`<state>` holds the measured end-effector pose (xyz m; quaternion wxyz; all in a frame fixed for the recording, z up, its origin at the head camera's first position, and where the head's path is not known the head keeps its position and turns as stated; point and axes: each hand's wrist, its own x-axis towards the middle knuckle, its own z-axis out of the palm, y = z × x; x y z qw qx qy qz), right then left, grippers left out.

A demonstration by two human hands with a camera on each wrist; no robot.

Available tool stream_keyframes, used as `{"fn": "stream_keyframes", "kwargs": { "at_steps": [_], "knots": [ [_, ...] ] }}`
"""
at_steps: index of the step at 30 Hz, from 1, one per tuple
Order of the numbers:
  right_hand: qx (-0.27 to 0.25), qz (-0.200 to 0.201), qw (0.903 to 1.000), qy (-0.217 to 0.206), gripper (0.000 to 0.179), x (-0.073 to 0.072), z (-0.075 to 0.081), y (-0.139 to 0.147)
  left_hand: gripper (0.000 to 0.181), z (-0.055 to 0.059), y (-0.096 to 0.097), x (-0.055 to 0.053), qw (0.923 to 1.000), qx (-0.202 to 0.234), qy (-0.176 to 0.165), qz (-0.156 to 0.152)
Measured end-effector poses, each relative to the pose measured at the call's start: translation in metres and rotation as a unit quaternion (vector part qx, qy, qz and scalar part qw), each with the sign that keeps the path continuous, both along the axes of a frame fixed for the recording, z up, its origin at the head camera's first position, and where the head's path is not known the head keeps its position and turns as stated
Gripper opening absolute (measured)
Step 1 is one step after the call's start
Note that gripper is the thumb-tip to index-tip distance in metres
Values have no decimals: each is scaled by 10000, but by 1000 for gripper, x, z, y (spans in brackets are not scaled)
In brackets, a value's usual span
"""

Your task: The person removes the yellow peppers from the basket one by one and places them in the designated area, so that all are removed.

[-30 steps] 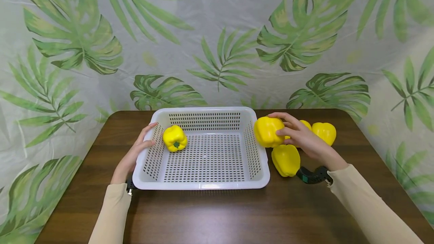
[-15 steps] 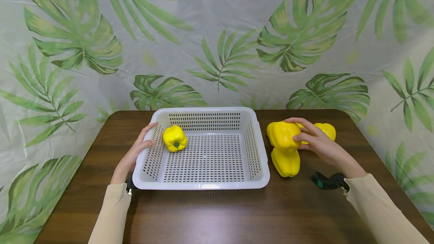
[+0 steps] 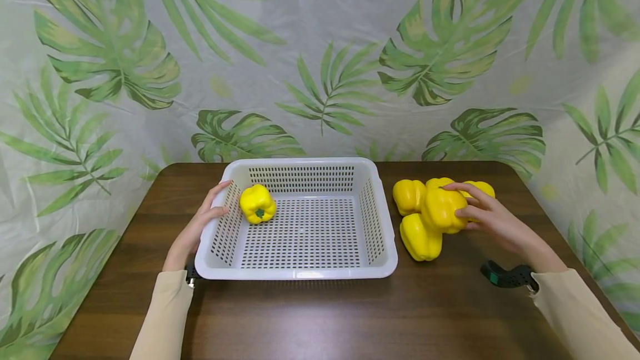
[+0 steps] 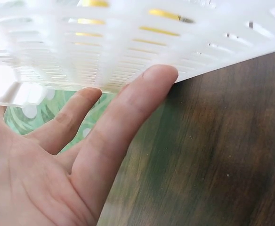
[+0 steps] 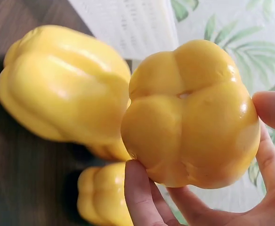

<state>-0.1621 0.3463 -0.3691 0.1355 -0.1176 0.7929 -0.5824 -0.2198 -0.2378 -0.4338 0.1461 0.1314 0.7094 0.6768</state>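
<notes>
My right hand (image 3: 500, 226) grips a yellow bell pepper (image 3: 443, 211) between thumb and fingers, over a cluster of similar peppers. In the right wrist view, this pepper (image 5: 189, 113) shows its lobed end, with fingertips at its sides. A white perforated plastic basket (image 3: 297, 274) stands on the table, one yellow pepper (image 3: 257, 202) inside at the left, its green stem facing the front. At the basket's left side rests my left hand (image 3: 192, 232). The left wrist view has the extended thumb and fingers of that hand (image 4: 76, 155) against the slotted outer wall (image 4: 128, 42).
Around the held pepper lie a yellow pepper (image 3: 408, 196) beside the basket, another nearer the front (image 3: 420, 240), and partly hidden ones behind, including a pepper (image 3: 482, 188) at the right. Beyond the dark wooden table (image 3: 310, 321) hangs a leaf-patterned cloth (image 3: 330, 71).
My right hand has carried the held pepper from beside the basket's right rim rightward and slightly toward the front, uncovering the pepper behind it. The left hand and basket stay in place.
</notes>
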Motion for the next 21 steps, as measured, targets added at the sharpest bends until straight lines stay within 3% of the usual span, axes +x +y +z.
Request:
{"fn": "stream_keyframes", "kwargs": {
  "at_steps": [11, 21],
  "knots": [
    [183, -44, 9995, 249, 46, 9, -13, 26, 60, -1, -1, 0, 10000, -18, -4, 54],
    [644, -201, 9977, 46, 46, 15, -29, 44, 61, 0, 0, -1, 10000, -63, 22, 20]
  ]
}}
